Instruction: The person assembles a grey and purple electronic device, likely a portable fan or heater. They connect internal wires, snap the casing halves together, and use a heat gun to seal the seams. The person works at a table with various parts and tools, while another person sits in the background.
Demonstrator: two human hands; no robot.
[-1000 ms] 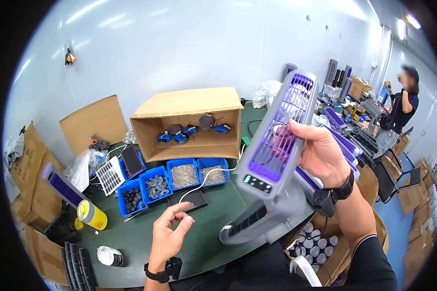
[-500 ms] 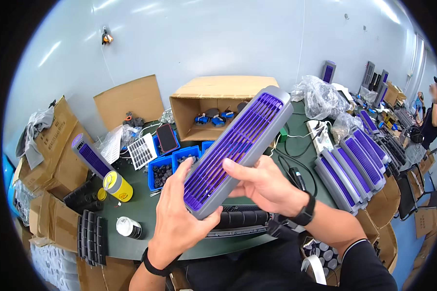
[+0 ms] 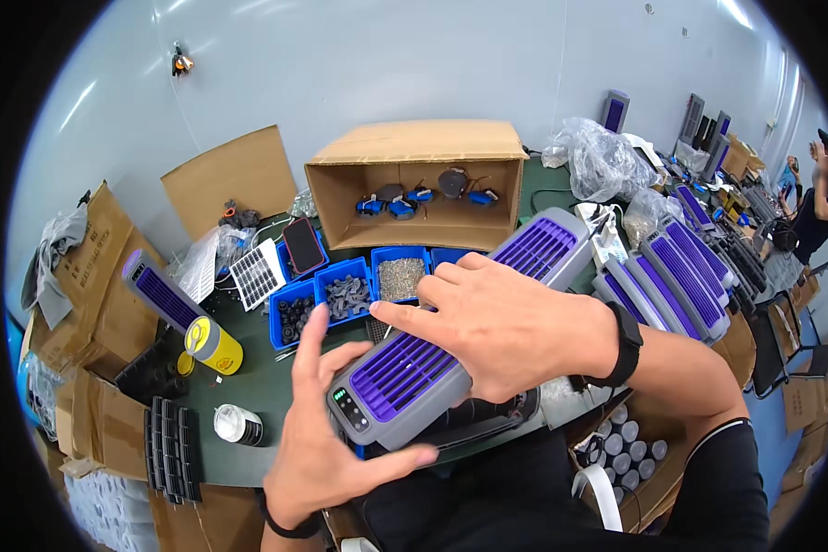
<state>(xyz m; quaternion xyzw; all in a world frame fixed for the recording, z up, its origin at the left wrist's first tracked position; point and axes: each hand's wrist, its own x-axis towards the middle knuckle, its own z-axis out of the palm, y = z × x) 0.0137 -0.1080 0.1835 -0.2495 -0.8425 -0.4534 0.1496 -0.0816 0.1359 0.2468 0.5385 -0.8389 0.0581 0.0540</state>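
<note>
A grey tower fan (image 3: 391, 391) with a purple slatted grille lies aslant in front of me, above the near table edge. At its lower left end is a control panel with small buttons and a lit green display. My right hand (image 3: 515, 331) reaches across its middle and grips it, index finger stretched to the left; the thumb is hidden. Around the panel end my left hand (image 3: 317, 437) stands open, thumb and fingers apart; whether the palm bears any weight is hidden.
Blue bins (image 3: 345, 290) with small dark parts and screws stand beyond the fan, before an open cardboard box (image 3: 414, 184) holding blue-and-black parts. To the left are a yellow can (image 3: 216, 348) and a white-topped container (image 3: 237, 425). Several similar fans (image 3: 672, 276) lie at right.
The fan has dropped lower and turned, bringing its control panel into view with a lit display. My right hand has moved over its top; my left hand's fingers have spread from its end.
</note>
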